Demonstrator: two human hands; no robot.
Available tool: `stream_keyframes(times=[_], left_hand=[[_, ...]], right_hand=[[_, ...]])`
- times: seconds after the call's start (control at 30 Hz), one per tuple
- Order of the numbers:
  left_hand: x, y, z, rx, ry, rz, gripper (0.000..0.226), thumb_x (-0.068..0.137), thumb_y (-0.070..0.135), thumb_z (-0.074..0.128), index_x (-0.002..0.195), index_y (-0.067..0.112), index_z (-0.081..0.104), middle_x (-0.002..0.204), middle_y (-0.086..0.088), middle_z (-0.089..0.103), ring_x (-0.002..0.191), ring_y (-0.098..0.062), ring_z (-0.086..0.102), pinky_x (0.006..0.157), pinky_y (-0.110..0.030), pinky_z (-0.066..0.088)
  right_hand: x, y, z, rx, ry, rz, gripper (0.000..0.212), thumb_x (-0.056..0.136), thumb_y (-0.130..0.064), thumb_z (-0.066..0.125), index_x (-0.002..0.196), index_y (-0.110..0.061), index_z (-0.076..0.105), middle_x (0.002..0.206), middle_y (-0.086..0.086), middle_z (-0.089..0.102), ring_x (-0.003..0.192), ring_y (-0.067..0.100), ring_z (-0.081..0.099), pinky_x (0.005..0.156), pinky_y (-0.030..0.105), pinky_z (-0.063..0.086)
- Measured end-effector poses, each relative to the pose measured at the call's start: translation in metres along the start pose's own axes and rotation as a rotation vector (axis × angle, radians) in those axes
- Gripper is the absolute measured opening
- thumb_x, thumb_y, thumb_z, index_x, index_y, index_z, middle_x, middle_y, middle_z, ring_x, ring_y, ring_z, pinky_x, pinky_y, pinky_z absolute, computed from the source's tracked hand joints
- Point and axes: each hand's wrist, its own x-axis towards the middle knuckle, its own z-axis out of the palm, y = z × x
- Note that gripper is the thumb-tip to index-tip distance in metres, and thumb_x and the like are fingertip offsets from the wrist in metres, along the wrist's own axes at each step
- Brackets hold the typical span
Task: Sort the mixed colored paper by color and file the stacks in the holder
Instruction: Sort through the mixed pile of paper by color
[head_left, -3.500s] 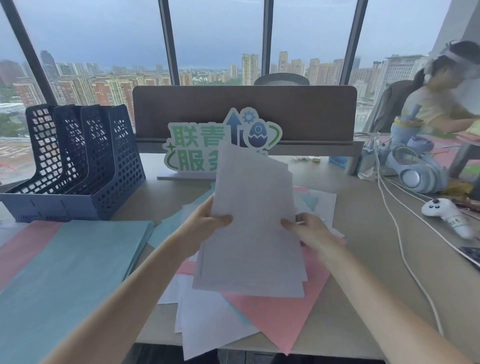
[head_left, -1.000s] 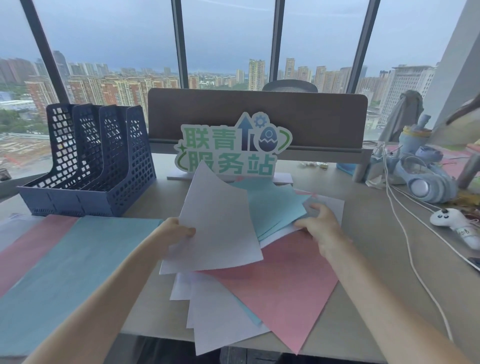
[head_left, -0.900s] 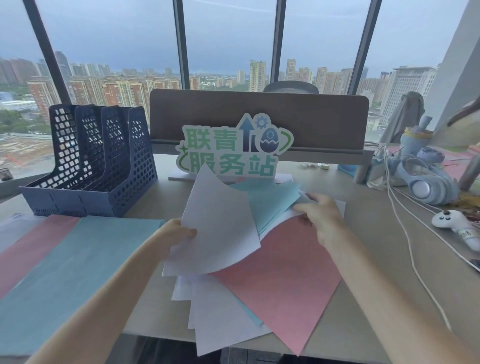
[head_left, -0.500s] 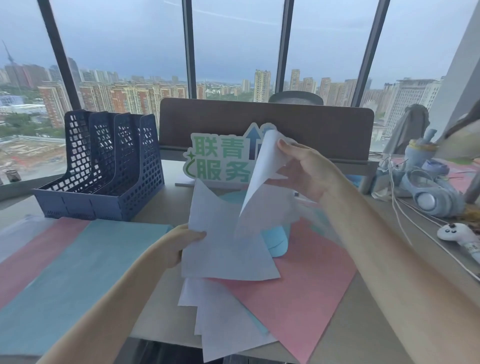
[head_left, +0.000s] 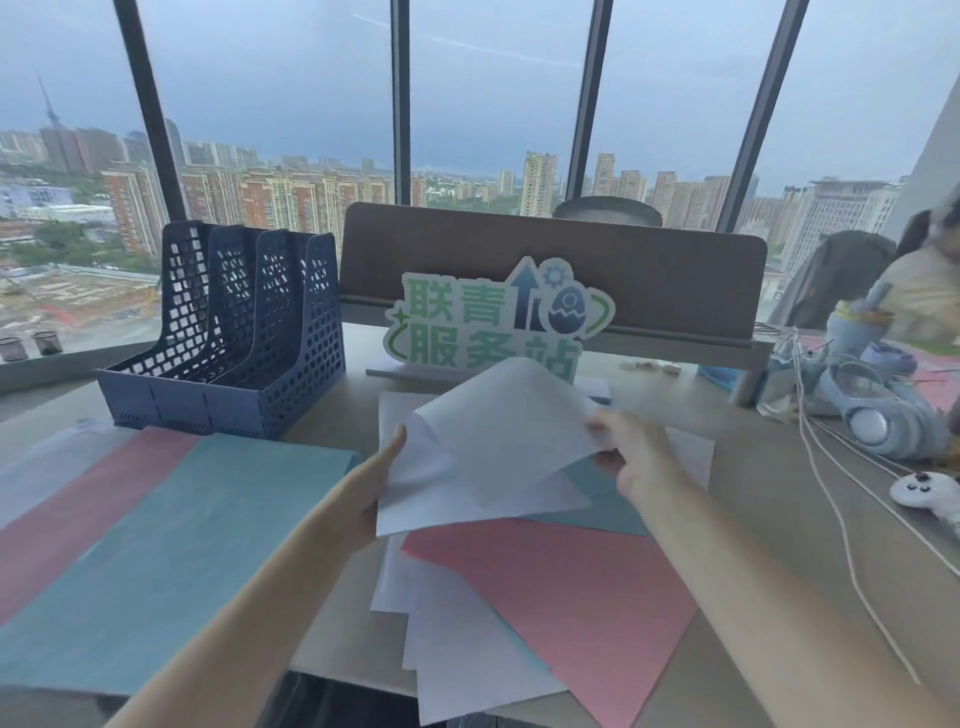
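Note:
My left hand (head_left: 375, 486) grips the left edge of a small stack of white sheets (head_left: 431, 499) above the mixed pile. My right hand (head_left: 631, 457) pinches another white sheet (head_left: 511, 426) by its right edge, laid over that stack. Beneath them lie a pink sheet (head_left: 561, 587), a teal sheet (head_left: 597, 506) and more white sheets (head_left: 462, 654). At the left lie sorted stacks side by side: teal (head_left: 171, 551), pink (head_left: 67, 514) and white (head_left: 47, 462). The blue mesh file holder (head_left: 244, 332) stands behind them with nothing in its slots.
A green and white sign (head_left: 493, 322) stands before a brown desk divider (head_left: 649, 270). Headphones (head_left: 883, 421), white cables (head_left: 841, 493) and a white controller (head_left: 930, 493) lie at the right. A person (head_left: 924, 275) sits at far right. The desk's front edge runs just under the pile.
My right hand has come down from in front of the sign, bringing the lifted white sheet onto the stack held in my left hand. A teal sheet now shows below.

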Motion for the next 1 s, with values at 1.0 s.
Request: stream_keyframes(times=[1.0], left_hand=[[0.011,-0.004,0.018,0.221,0.106,0.127,0.034,0.088,0.009,0.070,0.121,0.004,0.064,0.110,-0.018,0.073,0.098,-0.036,0.071,0.080,-0.044,0.058]], right_hand=[[0.001,0.072,-0.029,-0.551,-0.337,-0.157,0.020,0.088,-0.001,0.071,0.094,-0.020,0.069,0.098,0.005,0.073,0.088,0.019,0.070,0.074,0.024,0.055]])
